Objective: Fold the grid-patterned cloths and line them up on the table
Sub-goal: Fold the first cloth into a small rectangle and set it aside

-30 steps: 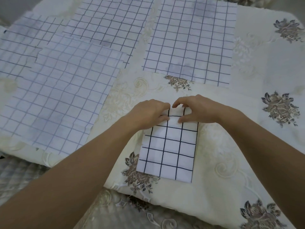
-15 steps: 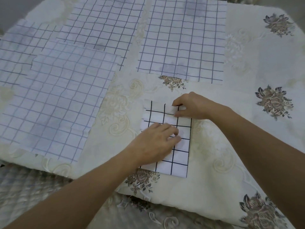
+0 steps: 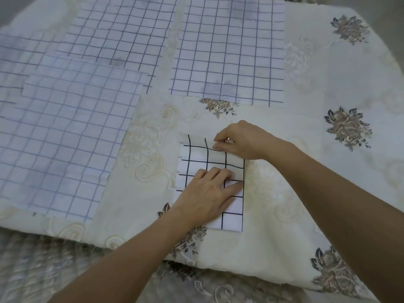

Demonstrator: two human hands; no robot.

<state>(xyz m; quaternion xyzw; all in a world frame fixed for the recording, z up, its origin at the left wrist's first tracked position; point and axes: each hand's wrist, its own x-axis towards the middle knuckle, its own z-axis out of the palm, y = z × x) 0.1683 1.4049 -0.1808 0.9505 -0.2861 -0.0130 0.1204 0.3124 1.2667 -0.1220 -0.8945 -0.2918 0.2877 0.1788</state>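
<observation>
Left hand (image 3: 206, 192) flat on folded cloth (image 3: 215, 171); right hand (image 3: 239, 141) pinches its far edge.

Light: soft, diffuse, med. bright, cool-white cast; source dir. can't tell.
Shadows: faint, soft-edged, under left hand (image 3: 205, 193).
Focus: centre sharp, grid on folded cloth (image 3: 231, 217) crisp.
Blur: lower-left corner smeared; far cloths (image 3: 229, 51) pale, soft.
Distortion: wide-angle bowing twd. edges.
Top corners dim.
</observation>
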